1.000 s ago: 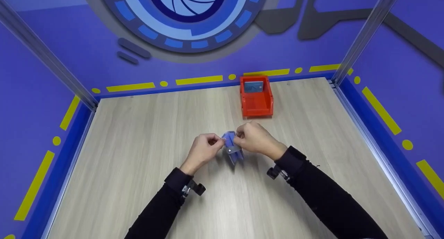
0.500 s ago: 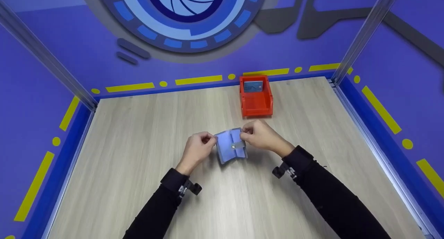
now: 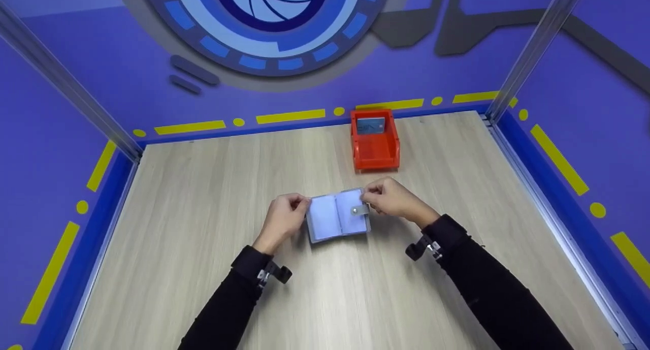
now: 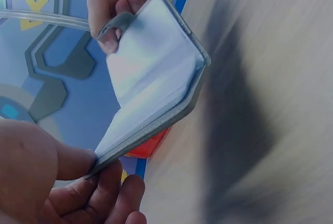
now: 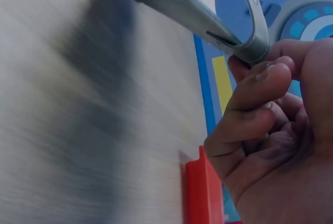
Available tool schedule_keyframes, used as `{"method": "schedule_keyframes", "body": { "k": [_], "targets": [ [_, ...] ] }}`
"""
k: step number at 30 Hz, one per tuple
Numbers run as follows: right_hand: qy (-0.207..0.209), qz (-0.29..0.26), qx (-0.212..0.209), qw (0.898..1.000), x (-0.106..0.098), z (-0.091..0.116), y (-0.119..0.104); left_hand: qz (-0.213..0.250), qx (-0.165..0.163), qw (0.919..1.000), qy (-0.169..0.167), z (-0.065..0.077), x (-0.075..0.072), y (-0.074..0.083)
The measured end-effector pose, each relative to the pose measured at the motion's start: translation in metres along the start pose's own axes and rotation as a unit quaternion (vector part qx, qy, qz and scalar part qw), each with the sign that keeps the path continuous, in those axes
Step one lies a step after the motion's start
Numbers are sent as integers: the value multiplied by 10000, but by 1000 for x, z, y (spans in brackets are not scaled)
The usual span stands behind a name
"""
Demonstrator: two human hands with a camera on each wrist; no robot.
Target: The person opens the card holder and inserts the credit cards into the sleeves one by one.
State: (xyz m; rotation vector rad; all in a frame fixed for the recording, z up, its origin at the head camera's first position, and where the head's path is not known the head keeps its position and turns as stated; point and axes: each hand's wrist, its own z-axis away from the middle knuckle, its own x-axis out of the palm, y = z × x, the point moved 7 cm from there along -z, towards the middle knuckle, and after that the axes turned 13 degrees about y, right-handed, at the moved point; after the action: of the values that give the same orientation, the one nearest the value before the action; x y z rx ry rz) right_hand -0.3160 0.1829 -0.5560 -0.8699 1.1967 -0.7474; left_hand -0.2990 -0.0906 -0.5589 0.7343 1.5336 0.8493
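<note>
Our left hand (image 3: 285, 214) pinches one side of a small card book (image 3: 336, 216) near its top corner. Our right hand (image 3: 393, 199) pinches the other side, by the strap (image 3: 361, 210). On both hands, thumb and fingers press close, with only thin edge between them. The book is spread wide just above the surface (image 3: 213, 187). It looks light, so we guess a gentle pinch is enough. The covers (image 4: 169, 117) seem bendy but firm; the pages (image 3: 323, 219) look floppy and slippery, so we should hold the cover edges. Farther back, a red bin (image 3: 377, 163) has a blue card (image 3: 370, 126) inside.
</note>
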Motion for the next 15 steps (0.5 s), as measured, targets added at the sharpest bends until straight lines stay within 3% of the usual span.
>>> {"method": "schedule_keyframes", "body": {
  "k": [7, 15],
  "targets": [
    [-124, 99, 166, 9997, 9, -2, 19, -231, -105, 9994, -241, -1, 9, -18],
    [-77, 536, 28, 9985, 18, -9, 34, -510, -31, 9986, -153, -5, 19, -33]
  ]
}}
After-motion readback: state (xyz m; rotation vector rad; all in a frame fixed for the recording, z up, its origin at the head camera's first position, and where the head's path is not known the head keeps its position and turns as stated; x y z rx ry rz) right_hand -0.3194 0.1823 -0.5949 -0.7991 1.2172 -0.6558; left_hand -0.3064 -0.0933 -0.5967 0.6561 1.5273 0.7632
